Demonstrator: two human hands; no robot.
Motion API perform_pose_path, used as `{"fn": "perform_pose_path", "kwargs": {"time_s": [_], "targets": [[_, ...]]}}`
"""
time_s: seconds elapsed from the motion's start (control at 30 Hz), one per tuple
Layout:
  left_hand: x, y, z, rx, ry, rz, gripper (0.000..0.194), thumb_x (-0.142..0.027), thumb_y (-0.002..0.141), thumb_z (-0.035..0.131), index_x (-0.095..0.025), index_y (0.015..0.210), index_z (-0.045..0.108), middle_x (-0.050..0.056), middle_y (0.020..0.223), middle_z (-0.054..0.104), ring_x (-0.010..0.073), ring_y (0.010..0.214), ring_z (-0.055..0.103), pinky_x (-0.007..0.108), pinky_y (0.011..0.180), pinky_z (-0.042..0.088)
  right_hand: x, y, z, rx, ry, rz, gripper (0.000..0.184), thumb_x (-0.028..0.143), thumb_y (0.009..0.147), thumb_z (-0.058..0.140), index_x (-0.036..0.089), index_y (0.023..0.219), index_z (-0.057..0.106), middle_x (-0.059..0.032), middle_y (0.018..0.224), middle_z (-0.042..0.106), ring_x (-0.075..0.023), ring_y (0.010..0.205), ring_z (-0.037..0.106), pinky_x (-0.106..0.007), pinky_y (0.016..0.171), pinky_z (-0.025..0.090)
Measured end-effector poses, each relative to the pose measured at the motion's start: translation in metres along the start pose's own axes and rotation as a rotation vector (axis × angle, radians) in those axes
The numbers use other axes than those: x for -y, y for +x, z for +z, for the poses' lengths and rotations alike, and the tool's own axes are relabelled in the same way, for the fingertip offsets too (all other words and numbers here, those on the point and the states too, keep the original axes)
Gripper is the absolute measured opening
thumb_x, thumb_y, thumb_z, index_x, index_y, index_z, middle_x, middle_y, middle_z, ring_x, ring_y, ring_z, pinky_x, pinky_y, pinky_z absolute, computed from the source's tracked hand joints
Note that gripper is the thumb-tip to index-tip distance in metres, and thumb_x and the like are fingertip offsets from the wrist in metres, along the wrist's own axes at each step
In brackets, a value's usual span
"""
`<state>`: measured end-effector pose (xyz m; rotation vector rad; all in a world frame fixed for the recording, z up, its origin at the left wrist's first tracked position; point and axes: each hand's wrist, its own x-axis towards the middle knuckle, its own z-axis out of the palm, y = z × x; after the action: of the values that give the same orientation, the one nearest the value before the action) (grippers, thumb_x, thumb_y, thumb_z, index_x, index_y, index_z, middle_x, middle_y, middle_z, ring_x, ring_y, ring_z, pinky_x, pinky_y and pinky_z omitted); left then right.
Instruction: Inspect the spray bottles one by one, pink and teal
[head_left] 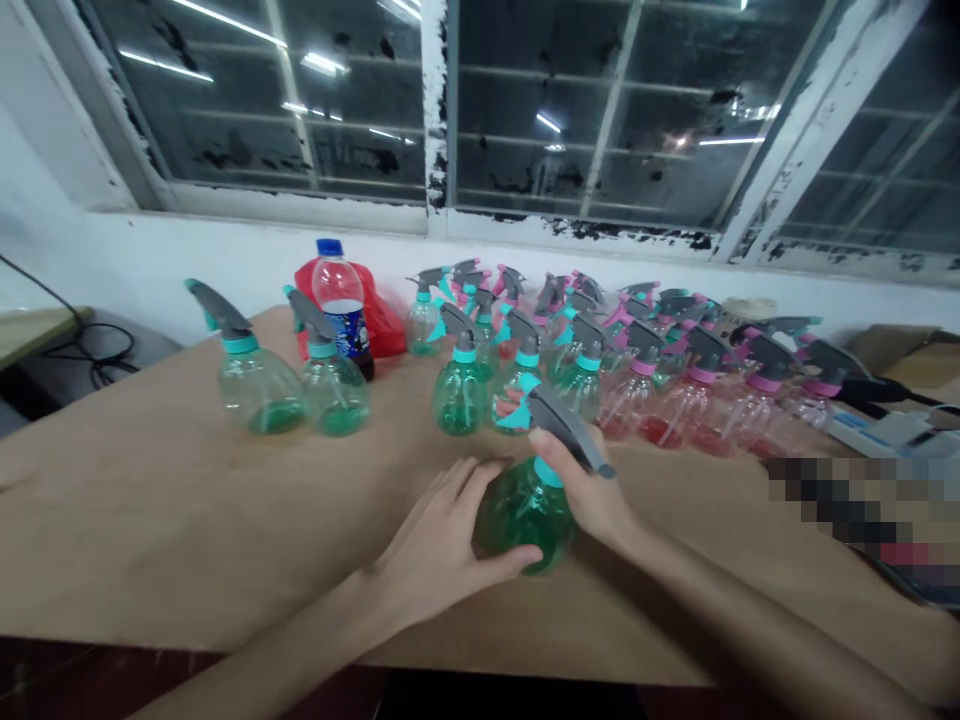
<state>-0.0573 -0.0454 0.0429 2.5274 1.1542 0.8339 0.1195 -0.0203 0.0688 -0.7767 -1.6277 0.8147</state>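
A green spray bottle (529, 520) with a turquoise collar and grey spray head leans in front of me, low over the table. My left hand (439, 545) curves around the side of its body, thumb in front and fingers behind. My right hand (592, 490) is closed around the collar and the grey spray head (566, 430); some of its fingers are hidden behind the bottle. Just beyond stand a green spray bottle (459, 395) and several pink-collared ones, including a reddish bottle (694, 400). Two more green bottles, one at the far left (259, 390) and its neighbour (335, 395), stand apart.
A drink bottle with a blue cap (330, 285) stands by a red plastic bag (386, 320). Many spray bottles crowd along the wall on the brown table (187, 530). A white power strip (892, 435) and a partly pixelated dark item (862, 520) lie at right.
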Motion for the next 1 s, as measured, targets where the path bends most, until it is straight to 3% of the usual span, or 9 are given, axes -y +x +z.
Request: {"fn": "perform_pose_path", "kwargs": {"time_s": [0.23,0.37,0.47,0.53,0.63,0.73,1.0], "targets": [[0.015,-0.038,-0.031,-0.145,0.114,-0.172,0.063,-0.052,0.082,0.062,-0.021,0.130,0.037,0.012,0.127,0.051,0.0327,0.117,0.049,0.048,0.093,0.042,0.006,0.023,0.074,0.087,-0.173,-0.162,0.032,0.042,0.089,0.050,0.024,0.112,0.062,-0.0037,0.098,0.071,-0.0195,0.090,0.066,-0.033,0.083,0.051],[0.028,-0.052,-0.048,-0.202,0.180,-0.243,0.060,-0.052,0.083,0.061,-0.020,0.129,0.038,0.010,0.118,0.057,0.0301,0.107,0.055,0.044,0.087,0.046,0.008,0.040,0.094,0.150,-0.306,-0.244,0.034,0.047,0.082,0.059,0.025,0.107,0.062,-0.0020,0.082,0.067,-0.0215,0.082,0.064,-0.038,0.077,0.052],[0.044,-0.054,-0.058,-0.238,0.277,-0.274,0.059,-0.056,0.086,0.055,-0.020,0.128,0.038,0.009,0.113,0.059,0.0280,0.100,0.059,0.042,0.082,0.048,0.011,0.050,0.085,0.207,-0.407,-0.321,0.051,0.050,0.072,0.069,0.025,0.115,0.056,-0.0055,0.106,0.066,-0.0232,0.099,0.061,-0.039,0.086,0.050],[0.056,-0.050,-0.065,-0.250,0.323,-0.281,0.059,-0.057,0.087,0.053,-0.018,0.128,0.039,0.010,0.114,0.059,0.0278,0.100,0.058,0.042,0.083,0.047,0.014,0.057,0.070,0.190,-0.485,-0.350,0.057,0.052,0.073,0.068,0.025,0.120,0.052,-0.0080,0.122,0.060,-0.0240,0.111,0.057,-0.040,0.093,0.046],[0.072,-0.038,-0.074,-0.263,0.417,-0.289,0.057,-0.057,0.086,0.056,-0.016,0.124,0.046,0.010,0.112,0.058,0.0297,0.105,0.054,0.045,0.089,0.042,0.019,0.072,0.043,0.073,-0.630,-0.348,0.042,0.054,0.084,0.054,0.021,0.110,0.057,-0.0085,0.109,0.064,-0.0226,0.099,0.061,-0.039,0.085,0.049],[0.081,-0.023,-0.081,-0.267,0.525,-0.319,0.054,-0.054,0.084,0.061,-0.016,0.121,0.052,0.011,0.113,0.055,0.0324,0.108,0.049,0.045,0.089,0.040,0.021,0.093,0.027,-0.062,-0.838,-0.286,0.041,0.051,0.085,0.053,0.015,0.103,0.061,-0.0126,0.101,0.066,-0.0259,0.085,0.063,-0.041,0.075,0.050],[0.084,0.013,-0.092,-0.141,0.682,-0.428,0.063,-0.051,0.080,0.069,-0.016,0.130,0.051,0.012,0.100,0.057,0.0328,0.100,0.054,0.040,0.084,0.042,0.015,0.131,0.042,-0.052,-1.282,-0.079,0.042,0.047,0.083,0.053,0.012,0.102,0.068,-0.0159,0.075,0.072,-0.0346,0.068,0.068,-0.041,0.055,0.046]]}}
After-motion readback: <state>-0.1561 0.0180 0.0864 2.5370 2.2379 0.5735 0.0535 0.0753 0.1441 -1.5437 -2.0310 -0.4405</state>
